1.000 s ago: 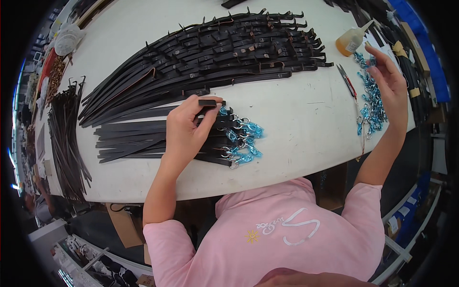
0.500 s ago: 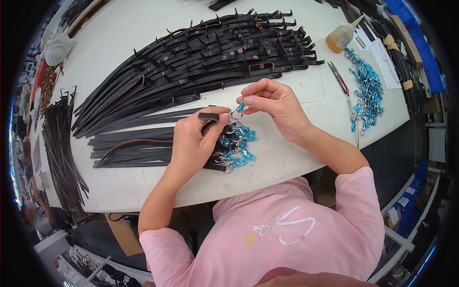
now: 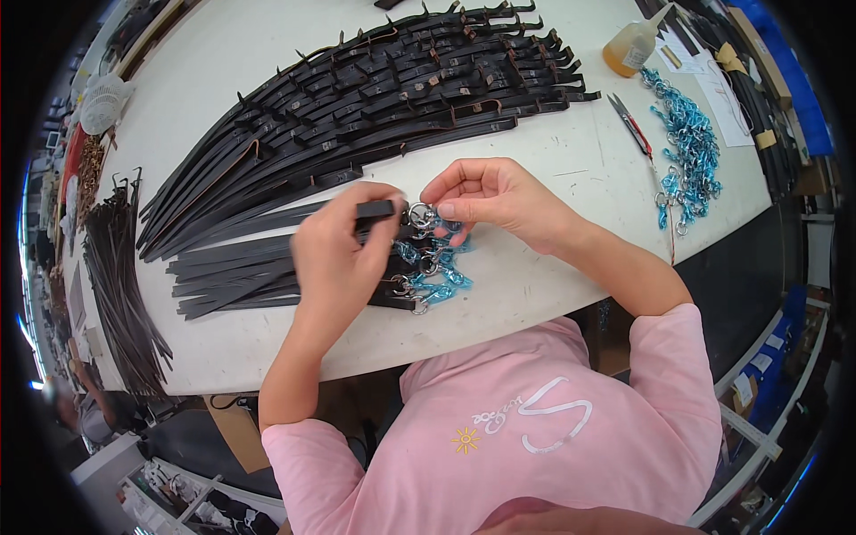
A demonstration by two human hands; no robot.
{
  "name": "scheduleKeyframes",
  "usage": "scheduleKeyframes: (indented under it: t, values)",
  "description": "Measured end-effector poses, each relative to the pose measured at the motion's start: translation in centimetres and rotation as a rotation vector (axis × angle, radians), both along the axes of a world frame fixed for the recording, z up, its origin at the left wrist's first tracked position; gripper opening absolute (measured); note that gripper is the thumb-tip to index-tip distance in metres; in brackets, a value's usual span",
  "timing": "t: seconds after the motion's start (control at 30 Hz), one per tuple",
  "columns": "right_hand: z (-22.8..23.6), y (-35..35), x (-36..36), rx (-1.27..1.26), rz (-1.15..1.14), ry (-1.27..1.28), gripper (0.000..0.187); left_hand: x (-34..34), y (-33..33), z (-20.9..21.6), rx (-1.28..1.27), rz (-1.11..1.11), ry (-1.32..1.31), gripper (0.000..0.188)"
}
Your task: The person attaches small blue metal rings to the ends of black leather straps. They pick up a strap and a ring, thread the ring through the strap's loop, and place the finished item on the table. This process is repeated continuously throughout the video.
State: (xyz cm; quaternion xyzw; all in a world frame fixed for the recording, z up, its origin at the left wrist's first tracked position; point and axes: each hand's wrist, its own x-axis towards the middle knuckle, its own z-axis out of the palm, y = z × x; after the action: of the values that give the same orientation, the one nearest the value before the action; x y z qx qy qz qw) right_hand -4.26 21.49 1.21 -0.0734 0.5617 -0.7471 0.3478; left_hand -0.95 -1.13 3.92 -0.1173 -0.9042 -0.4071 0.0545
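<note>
Between the fingers and thumb of my left hand (image 3: 339,254) is a black strap, its folded end (image 3: 374,209) standing up toward the right. My right hand (image 3: 504,203) pinches a metal snap hook with a ring (image 3: 420,215), partly in blue film, right beside that end. Whether the strap passes through the ring is hard to see. Just below both hands lies a bunch of blue-wrapped hooks (image 3: 446,287), at the right ends of a stack of flat black straps (image 3: 236,276). My left hand rests over part of that stack and hides it.
A large fan of black straps with bent ends (image 3: 383,98) covers the far table. To the right lie red-handled snips (image 3: 635,129), a pile of blue-wrapped hooks (image 3: 691,147) and a bottle of amber liquid (image 3: 629,49). Another strap bundle (image 3: 125,285) hangs over the left edge.
My right hand has lowered and come closer to my left, bringing the hook's ring against the strap end. My left hand has turned and shifted slightly left. The whole view has moved a little.
</note>
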Motion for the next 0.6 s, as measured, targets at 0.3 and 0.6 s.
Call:
scheduleKeyframes:
  t: [0.3, 0.6]
  values:
    - [0.4, 0.2, 0.0, -0.009, -0.090, 0.166, 0.027, 0.0, -0.8, 1.1, -0.430, 0.058, 0.442, 0.004]
    - [-0.3, 0.0, 0.1, 0.010, -0.090, 0.180, 0.027, -0.9, 0.8, -3.2, 0.461, -0.130, -0.215, 0.010]
